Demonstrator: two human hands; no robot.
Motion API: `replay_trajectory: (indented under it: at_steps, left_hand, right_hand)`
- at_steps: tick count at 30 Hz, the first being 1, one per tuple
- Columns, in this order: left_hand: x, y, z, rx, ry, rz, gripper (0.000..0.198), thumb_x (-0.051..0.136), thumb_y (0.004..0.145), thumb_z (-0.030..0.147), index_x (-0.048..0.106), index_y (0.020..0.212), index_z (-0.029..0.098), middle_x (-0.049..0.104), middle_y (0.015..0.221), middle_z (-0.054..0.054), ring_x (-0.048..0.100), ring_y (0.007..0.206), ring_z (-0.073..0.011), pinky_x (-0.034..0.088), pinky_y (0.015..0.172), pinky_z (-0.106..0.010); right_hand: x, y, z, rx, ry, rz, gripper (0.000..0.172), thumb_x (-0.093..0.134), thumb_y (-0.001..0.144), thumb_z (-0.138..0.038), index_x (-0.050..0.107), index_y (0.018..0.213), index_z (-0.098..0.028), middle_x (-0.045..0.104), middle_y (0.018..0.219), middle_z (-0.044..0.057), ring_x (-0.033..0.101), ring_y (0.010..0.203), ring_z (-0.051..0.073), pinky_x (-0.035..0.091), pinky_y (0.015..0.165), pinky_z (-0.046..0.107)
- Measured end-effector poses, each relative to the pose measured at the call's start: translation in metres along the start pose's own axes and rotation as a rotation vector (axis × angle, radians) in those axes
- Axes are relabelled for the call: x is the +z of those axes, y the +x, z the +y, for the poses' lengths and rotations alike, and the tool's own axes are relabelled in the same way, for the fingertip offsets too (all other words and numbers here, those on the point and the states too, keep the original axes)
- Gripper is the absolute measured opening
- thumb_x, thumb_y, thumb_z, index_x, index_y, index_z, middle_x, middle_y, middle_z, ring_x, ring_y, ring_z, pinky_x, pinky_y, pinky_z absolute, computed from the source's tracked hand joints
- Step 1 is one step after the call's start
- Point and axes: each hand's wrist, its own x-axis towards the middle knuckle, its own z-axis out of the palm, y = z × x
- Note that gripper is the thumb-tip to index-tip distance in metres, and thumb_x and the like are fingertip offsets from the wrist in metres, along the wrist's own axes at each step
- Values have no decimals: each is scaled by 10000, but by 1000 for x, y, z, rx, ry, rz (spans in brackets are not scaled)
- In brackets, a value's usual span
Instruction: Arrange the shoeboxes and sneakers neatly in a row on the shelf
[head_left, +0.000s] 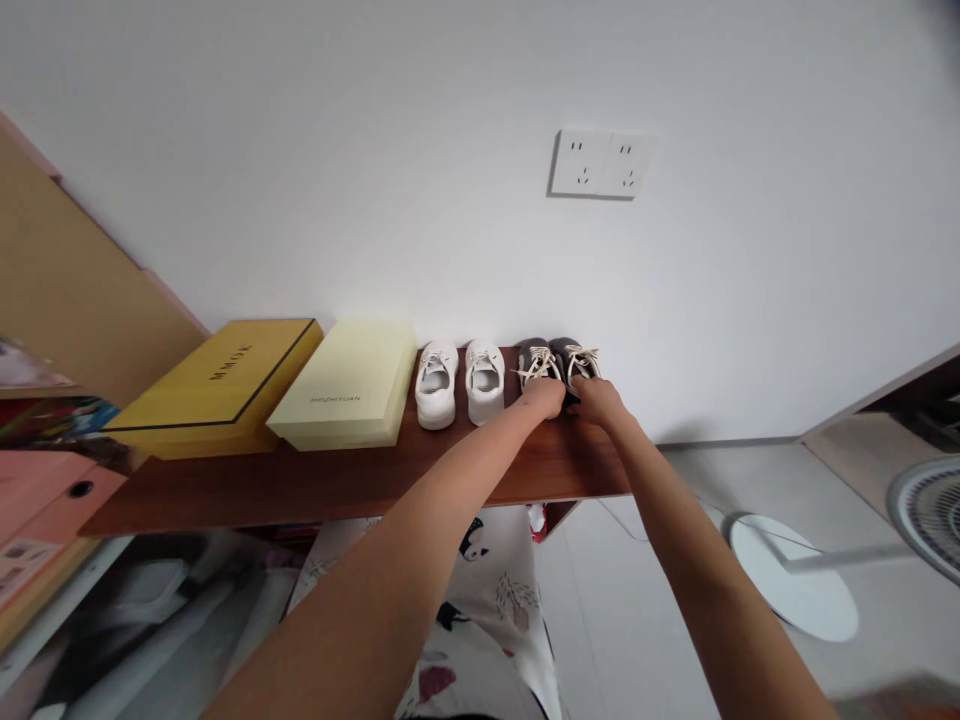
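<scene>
Both hands, left hand (544,397) and right hand (596,399), apparently grip the grey shoes (556,362) near the shelf's (337,480) right end; a nudge rightward may tip one off.

The shelf (315,480) was dark, smooth wood with a slight sheen. The grey shoes (556,362) looked matt, suede-like, with cloth laces; the white shoes (459,382) looked smooth; both boxes (285,390) matt card.

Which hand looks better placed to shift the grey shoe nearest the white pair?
The left hand, probably. It rests on the heel of the left grey shoe, which stands next to the white shoes. The right hand sits on the other grey shoe, farther away.
</scene>
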Motion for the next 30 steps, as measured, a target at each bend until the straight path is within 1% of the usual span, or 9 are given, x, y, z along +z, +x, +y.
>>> replay_trajectory:
  at_steps: [4, 9, 14, 18, 21, 23, 25, 28, 30]
  left_hand:
    - [1, -2, 2, -11, -8, 46, 373, 704, 784, 177, 681, 1152, 119, 701, 1107, -200, 642, 1114, -310, 494, 962, -381]
    - [4, -22, 12, -42, -21, 215, 475, 546, 876, 109, 522, 1350, 72, 560, 1330, -247, 531, 1261, -325, 412, 1048, -446]
    - [22, -67, 4, 102, -50, 509, 575, 499, 934, 162, 365, 1493, 175, 445, 1482, -174, 431, 1357, -303, 340, 1108, -451]
    - [40, -131, -27, 248, -153, 542, 582, 551, 934, 290, 381, 1487, 225, 430, 1512, -120, 402, 1385, -259, 311, 1137, -414]
    - [55, -198, -62, 330, -249, 364, 346, 448, 982, 319, 589, 1292, 259, 608, 1320, -82, 550, 1229, -205, 386, 1064, -334]
    - [69, -246, -87, 332, -313, 258, 290, 412, 995, 332, 673, 1105, 272, 695, 1124, -52, 632, 1045, -178, 444, 958, -294]
    - [87, -289, -112, 265, -380, 240, 262, 453, 978, 374, 688, 951, 262, 714, 963, -32, 647, 895, -166, 467, 856, -277]
    - [119, -337, -147, 124, -486, 301, 343, 497, 944, 429, 624, 705, 218, 641, 709, -25, 604, 730, -169, 466, 737, -282]
    - [136, -356, -173, 7, -643, 421, 394, 477, 941, 443, 580, 649, 200, 586, 647, -25, 575, 689, -167, 465, 708, -290]
  right_hand:
    - [-2, -1, -4, 23, -24, -2, 392, 721, 786, -367, 575, 1095, -175, 708, 1079, 149, 652, 1018, 300, 436, 815, 335]
    - [-6, -7, -13, 61, -11, 23, 408, 695, 814, -354, 559, 1142, -152, 662, 1169, 186, 614, 1082, 310, 429, 871, 369]
    - [-7, -28, -18, 141, 37, 262, 409, 613, 866, -332, 528, 1219, -143, 591, 1251, 196, 549, 1157, 330, 402, 964, 446]
    - [6, -62, -33, 119, 271, 527, 345, 486, 917, -303, 529, 1227, -160, 595, 1228, 177, 542, 1164, 317, 419, 985, 459]
    - [25, -101, -65, 55, 518, 607, 322, 455, 929, -351, 545, 1191, -186, 619, 1187, 167, 567, 1152, 306, 452, 992, 464]
    - [40, -128, -96, 42, 682, 556, 299, 446, 935, -377, 555, 1160, -213, 651, 1127, 147, 616, 1079, 288, 492, 954, 448]
    - [53, -153, -132, 31, 833, 427, 271, 443, 941, -403, 570, 1114, -238, 683, 1045, 115, 665, 943, 264, 534, 867, 422]
    - [65, -178, -188, -75, 1015, 223, 252, 466, 935, -441, 608, 1017, -250, 706, 945, 71, 680, 815, 227, 547, 793, 383]
    - [67, -183, -227, -137, 1137, 141, 274, 494, 922, -471, 633, 970, -240, 703, 884, 52, 669, 781, 204, 538, 775, 356]
